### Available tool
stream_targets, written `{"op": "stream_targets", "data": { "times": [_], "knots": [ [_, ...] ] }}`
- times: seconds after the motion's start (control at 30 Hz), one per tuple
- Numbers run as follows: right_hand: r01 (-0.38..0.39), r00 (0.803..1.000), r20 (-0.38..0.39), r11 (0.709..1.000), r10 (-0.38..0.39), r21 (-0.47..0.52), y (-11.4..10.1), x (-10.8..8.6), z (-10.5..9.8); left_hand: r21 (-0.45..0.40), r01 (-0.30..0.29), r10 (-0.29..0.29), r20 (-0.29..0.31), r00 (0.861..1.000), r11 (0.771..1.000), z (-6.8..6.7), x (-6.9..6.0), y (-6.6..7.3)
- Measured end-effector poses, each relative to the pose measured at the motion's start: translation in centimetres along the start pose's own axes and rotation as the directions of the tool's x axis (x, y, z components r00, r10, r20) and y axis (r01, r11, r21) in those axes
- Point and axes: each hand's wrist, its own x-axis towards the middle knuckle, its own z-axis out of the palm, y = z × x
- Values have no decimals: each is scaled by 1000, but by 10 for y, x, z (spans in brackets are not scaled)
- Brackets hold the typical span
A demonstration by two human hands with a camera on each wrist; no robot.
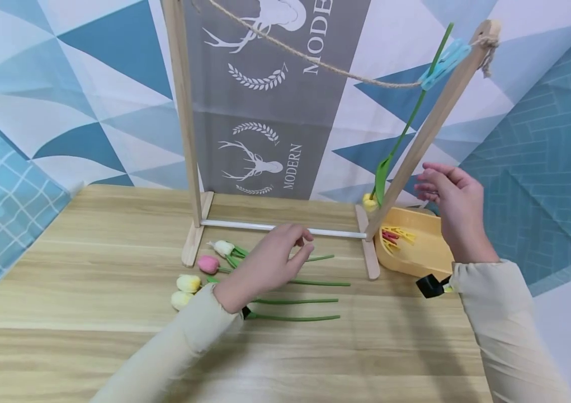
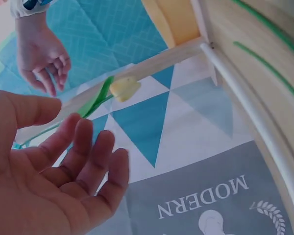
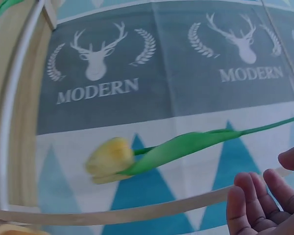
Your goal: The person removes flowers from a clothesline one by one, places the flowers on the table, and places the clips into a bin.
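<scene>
A yellow tulip (image 3: 110,159) hangs head down from a twine line, its stem held by a light blue clothespin (image 1: 445,64) near the right post. My right hand (image 1: 453,204) is in the air just right of that post, fingers loosely bent and holding nothing. Over the flowers on the table hovers my left hand (image 1: 277,260), also holding nothing, its fingers relaxed and apart in the left wrist view. Beneath and beside it lie a white tulip (image 1: 222,248), a pink tulip (image 1: 208,264) and two pale yellow tulips (image 1: 188,283), stems toward the right.
A wooden frame with a left post (image 1: 184,112), a right post (image 1: 436,123) and a white crossbar (image 1: 265,226) stands on the table (image 1: 89,268). At right, a yellow basket (image 1: 433,252) contains yellow and red clothespins (image 1: 398,234). Twine (image 1: 315,59) sags between the posts.
</scene>
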Motion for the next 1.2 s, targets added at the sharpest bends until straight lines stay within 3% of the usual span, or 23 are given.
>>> {"op": "stream_targets", "data": {
  "times": [0.3, 0.6, 0.73, 0.97, 1.2],
  "knots": [
    [122, 992, 2, 989, -123, 82, -43, 12, 12, -177, 75, -82, -32, 996, 981, -9, 52, -3],
    [231, 973, -20, 963, -230, 137, -82, 24, 22, -307, 76, -116, -113, 987, 949, -17, 100, 3],
    [257, 966, -31, 959, -255, 117, -94, 29, 23, -345, 79, -125, -115, 986, 935, -19, 116, 14],
    [277, 961, -29, 961, -277, 22, -107, 36, 25, -394, 65, -116, -107, 987, 917, -23, 146, 48],
    [254, 966, 67, 964, -249, -78, -123, 43, 28, -424, 34, -81, -92, 992, 905, -26, 174, 65]
  ]
}}
